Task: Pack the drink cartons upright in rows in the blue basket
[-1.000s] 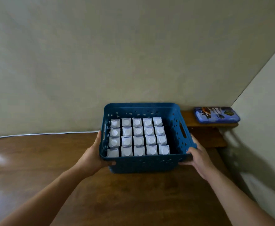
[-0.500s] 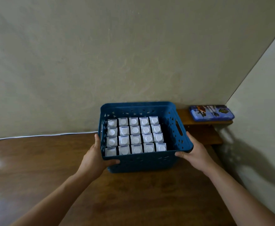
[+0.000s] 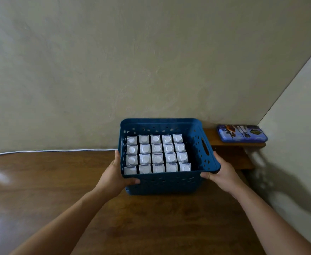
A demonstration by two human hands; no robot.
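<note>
The blue basket (image 3: 165, 183) sits on the wooden surface (image 3: 151, 223), pushed toward the back wall, and both hands are on it. The left hand (image 3: 114, 176) wraps the near-left corner, thumb hooked across the front wall and fingers running up the left side. The right hand (image 3: 223, 172) takes the near-right corner the same way, thumb on the front rim and fingers curled along the right wall just below the handle slot (image 3: 205, 149). So the grip is two-handed and closed on the basket, one hand per corner, evenly matched.

Inside, the drink cartons (image 3: 157, 154) stand upright, caps up, in four neat rows of five, packed against the left wall. A bare strip runs along the right side, between the last column and the handle slot.

The load sits straight ahead of both hands, between them and slightly left of centre, so by the look of it the left hand carries a bit more weight in any lift or slide. Packing looks essentially done.
</note>
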